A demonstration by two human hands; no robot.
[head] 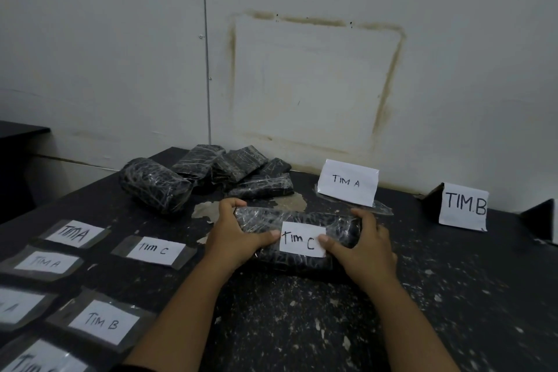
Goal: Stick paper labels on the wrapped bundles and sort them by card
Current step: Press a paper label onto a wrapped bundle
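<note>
Both hands have their grip closed on one wrapped bundle (302, 219). The left hand (238, 235) curls over its left end and the right hand (362, 248) over its right end. Each thumb lies flat on a side edge of the white "Tim C" label (303, 239) on the bundle's near face. The bundle is black under shiny clear wrap. It lies lengthwise across the middle of the dark, speckled counter (302, 326), resting on it.

Just behind it, the "TIM A" card (347, 181) stands upright near the wall. The "TIM B" card (463, 207) stands further right, and the edge of a third card (543, 220) is cut off by the frame, so its writing cannot be read. Towards the back left, a heap of wrapped bundles (211, 172) sits against the wall. The largest (157, 183) lies nearest the front of it.

Loose labels lie flat on the counter's left side, each on a strip of clear tape: a "TIM A" label (75, 234), another "TIM A" label (45, 263), a "TIM C" label (154, 251) closest to the left hand and a "TIM B" label (102, 322). Two more at the frame's edge are only partly readable.
</note>
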